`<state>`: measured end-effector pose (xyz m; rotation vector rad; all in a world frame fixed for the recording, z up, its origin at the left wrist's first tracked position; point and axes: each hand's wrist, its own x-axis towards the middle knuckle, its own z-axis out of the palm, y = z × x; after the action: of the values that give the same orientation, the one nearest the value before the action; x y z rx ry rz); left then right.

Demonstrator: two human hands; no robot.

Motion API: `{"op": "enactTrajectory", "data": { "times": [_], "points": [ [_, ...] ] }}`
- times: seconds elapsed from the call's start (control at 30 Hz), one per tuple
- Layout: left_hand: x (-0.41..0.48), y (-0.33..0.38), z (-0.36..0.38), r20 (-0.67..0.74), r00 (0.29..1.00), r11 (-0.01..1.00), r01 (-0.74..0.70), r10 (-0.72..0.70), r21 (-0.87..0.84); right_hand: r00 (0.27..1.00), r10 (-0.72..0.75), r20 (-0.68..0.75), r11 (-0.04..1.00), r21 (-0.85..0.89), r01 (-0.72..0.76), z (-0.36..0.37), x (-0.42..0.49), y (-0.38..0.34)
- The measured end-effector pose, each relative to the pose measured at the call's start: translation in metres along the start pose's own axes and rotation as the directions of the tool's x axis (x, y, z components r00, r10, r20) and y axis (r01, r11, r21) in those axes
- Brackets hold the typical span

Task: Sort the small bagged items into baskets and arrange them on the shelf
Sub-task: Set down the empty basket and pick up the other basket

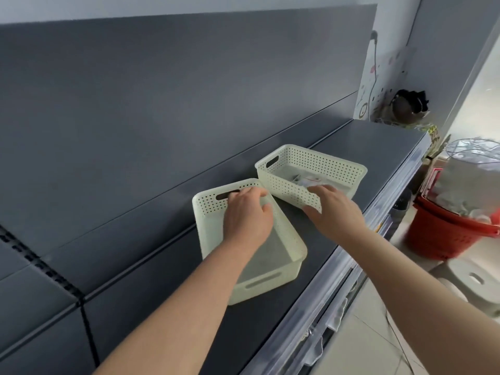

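The shelf point(351, 147) and its back panel point(162, 90) look like smooth, matt, dark-grey painted metal. A glossy clear plastic strip point(338, 280) runs along the shelf's front edge. The nearer basket point(286, 234) and the farther basket point(311, 163) are pale cream plastic with a soft sheen and perforated walls. The bagged items point(308, 181) show shiny clear film. Past the shelf's right end, the red basket point(443, 234) is perforated plastic.

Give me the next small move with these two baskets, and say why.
Probably turn the near basket with the left hand until it lies square beside the far basket. Both sit askew on the shelf, corners almost meeting; the right hand grips the far basket's wall, and bagged items show only in that one.
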<state>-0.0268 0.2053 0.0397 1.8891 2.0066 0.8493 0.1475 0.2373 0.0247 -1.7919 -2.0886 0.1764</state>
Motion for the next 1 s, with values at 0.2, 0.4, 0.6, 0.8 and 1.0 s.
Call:
{"op": "enactTrajectory", "data": {
  "times": [0.2, 0.4, 0.6, 0.8, 1.0],
  "points": [
    [0.037, 0.052, 0.051, 0.198, 0.975, 0.963, 0.146, -0.101, -0.225, 1.0, 0.02, -0.004, 0.998, -0.067, -0.021, -0.009, 0.047, 0.054],
    [0.068, 0.079, 0.104, 0.2, 0.871, 0.804, 0.491, -0.448, -0.335, 0.994, -0.037, 0.102, 0.986, -0.16, 0.053, -0.007, 0.103, 0.111],
    [0.084, 0.09, 0.138, 0.106, 0.804, 0.719, 0.575, -0.585, -0.391, 0.974, -0.057, 0.219, 0.992, -0.096, 0.08, -0.001, 0.15, 0.151],
    [0.094, 0.092, 0.144, -0.022, 0.745, 0.7, 0.616, -0.667, -0.361, 0.963, -0.1, 0.252, 0.994, -0.018, 0.107, 0.012, 0.168, 0.155],
    [0.093, 0.096, 0.152, 0.046, 0.711, 0.541, 0.574, -0.701, -0.615, 0.958, -0.134, 0.253, 0.96, 0.272, 0.063, 0.012, 0.167, 0.158]
  ]
}}
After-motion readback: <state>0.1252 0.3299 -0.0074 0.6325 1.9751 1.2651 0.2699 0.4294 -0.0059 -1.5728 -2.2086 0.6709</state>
